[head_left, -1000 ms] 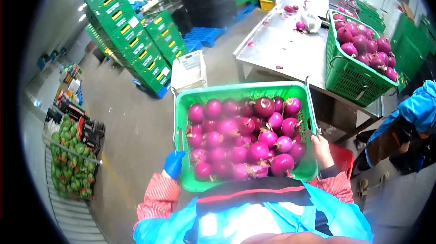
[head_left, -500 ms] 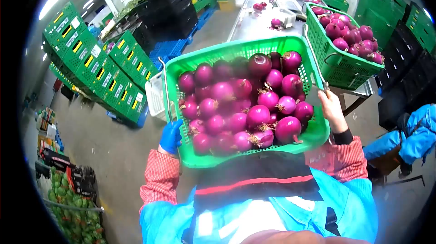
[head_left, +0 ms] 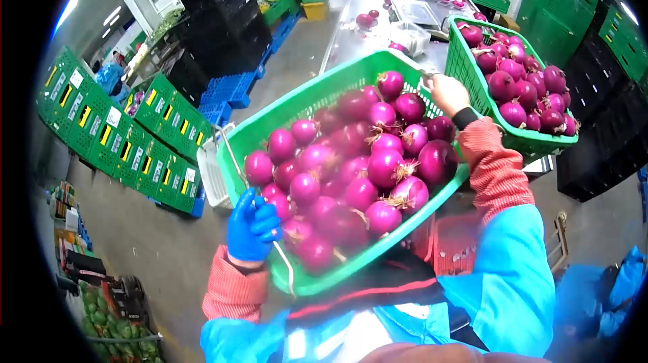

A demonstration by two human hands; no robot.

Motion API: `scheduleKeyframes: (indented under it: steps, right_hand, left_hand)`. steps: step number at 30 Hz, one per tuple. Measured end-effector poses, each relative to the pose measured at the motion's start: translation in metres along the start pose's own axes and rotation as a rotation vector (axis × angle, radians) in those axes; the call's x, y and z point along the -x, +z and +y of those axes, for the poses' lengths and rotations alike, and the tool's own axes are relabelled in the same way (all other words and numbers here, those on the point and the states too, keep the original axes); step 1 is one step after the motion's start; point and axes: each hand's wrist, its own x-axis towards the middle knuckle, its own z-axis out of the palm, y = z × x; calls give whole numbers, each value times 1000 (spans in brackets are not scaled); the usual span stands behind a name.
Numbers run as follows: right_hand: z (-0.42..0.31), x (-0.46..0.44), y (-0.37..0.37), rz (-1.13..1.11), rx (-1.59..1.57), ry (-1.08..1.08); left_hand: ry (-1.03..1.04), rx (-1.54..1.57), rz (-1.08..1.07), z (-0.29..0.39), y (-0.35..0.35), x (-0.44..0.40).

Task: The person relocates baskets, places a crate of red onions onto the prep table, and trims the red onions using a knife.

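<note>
Two hands are kept closed on a slatted green plastic crate (head_left: pixel 297 101), by which a load of round, glossy purple onions (head_left: pixel 385 167) is carried. By the blue-gloved left hand (head_left: pixel 253 228), a bent metal wire handle (head_left: pixel 233 157) is gripped, with the fingers curled tightly round it. The bare right hand (head_left: pixel 449 95) is closed at the far right edge, where some metal is partly covered by it. The crate is held slanted before the body, just short of a silvery metal tabletop (head_left: pixel 347 42); whether the two are touching cannot be told. A second green crate (head_left: pixel 464 66), also heaped with purple onions, is seen just beyond the right hand.
</note>
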Motion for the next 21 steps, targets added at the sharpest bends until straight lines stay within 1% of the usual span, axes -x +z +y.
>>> scheduleKeyframes:
  steps: [1, 3, 4, 5, 6, 7, 8, 10, 12, 15, 16, 18, 19, 20, 21]
  right_hand:
    - [2, -26, 11, 13, 26, -29]
    - [10, -53, 50, -25, 44, -66]
    - [13, -76, 66, -13, 36, -74]
    - [17, -91, 84, 6, 4, -92]
    - [16, -98, 97, 16, -33, -109]
    - [5, -91, 82, 117, 63, -202]
    - [-6, -75, 51, 216, 172, -295]
    - [-19, -41, 0, 480, 10, -452]
    - [-22, 19, -34, 517, -318, -472]
    - [-11, 90, -18, 455, -694, -544]
    - [-10, 99, -11, 420, -828, -566]
    - [1, 99, 5, 226, -793, -460]
    - [-1, 96, -1, 200, -1058, -355]
    - [2, 90, -2, 152, -1011, -307]
    - [8, 83, 3, 138, -1004, -315]
  left_hand:
    - [1, 10, -126, -6, -2, -13]
    - [60, 34, -77, -31, 13, -34]
    - [99, 30, -78, -35, 26, -51]
    - [87, 127, -64, -41, 36, -63]
    - [136, 124, -29, -50, 44, -73]
    - [183, 110, -6, -55, 53, -89]
    - [226, 106, 12, -62, 61, -105]
    - [257, 115, -64, -81, 67, -127]
    - [304, 98, -73, -93, 81, -143]
    - [346, 104, 154, -115, 107, -169]
    - [284, 125, 108, -118, 102, -181]
    - [253, 167, 211, -126, 100, -199]
    - [227, 192, 209, -127, 107, -202]
    - [235, 228, -61, -129, 93, -207]
    - [315, 112, 139, -130, 84, -222]
